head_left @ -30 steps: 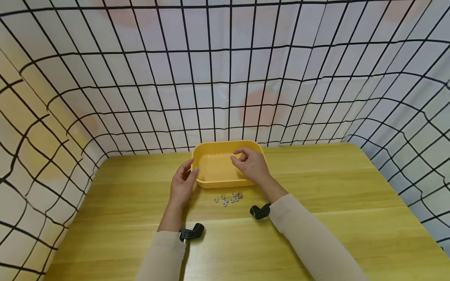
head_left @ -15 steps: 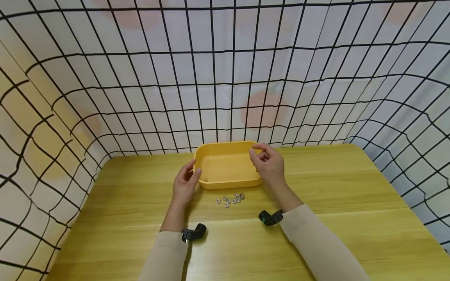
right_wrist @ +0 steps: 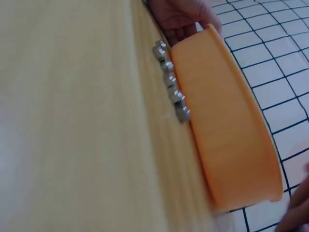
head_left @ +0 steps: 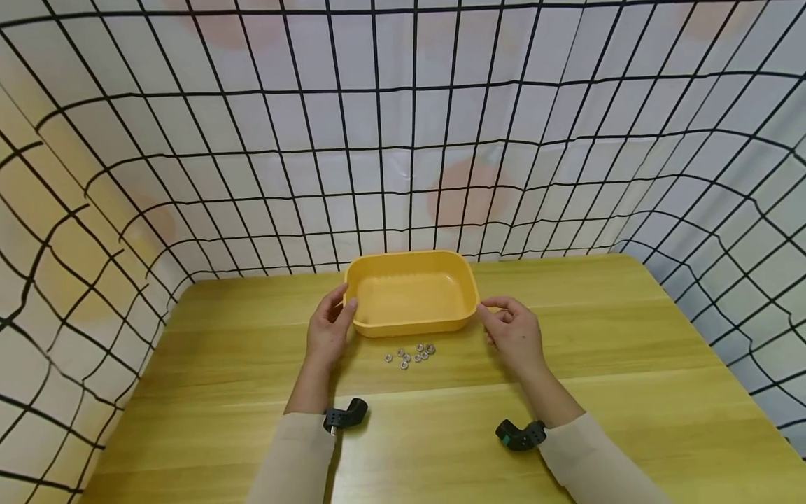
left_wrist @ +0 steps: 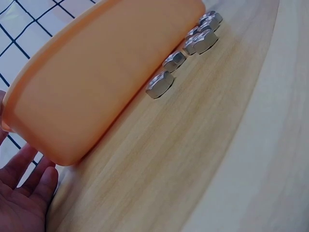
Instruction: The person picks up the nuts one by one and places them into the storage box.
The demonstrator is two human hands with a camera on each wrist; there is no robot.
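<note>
A yellow tray (head_left: 412,327) lies near the table's back edge; it looks orange in the left wrist view (left_wrist: 91,77) and the right wrist view (right_wrist: 227,111). At its left end my left hand (head_left: 327,336) grips the rim, the thumb over the edge and the fingers outside. My right hand (head_left: 518,339) is beside the tray's right end, thumb and forefinger close to the rim, holding nothing; the right wrist view shows a small gap between hand (right_wrist: 295,208) and tray. Several metal nuts (head_left: 406,358) lie loose in front of the tray.
The wooden table (head_left: 409,434) extends around the tray. Black netting (head_left: 412,149) before a pale wall rises behind the table's back edge and along both sides. Each wrist wears a small black camera, left (head_left: 346,414) and right (head_left: 519,435).
My right hand has moved rightward from above the inside of the tray to beside its right end. My left hand stays at the left end, and the nuts lie as before.
</note>
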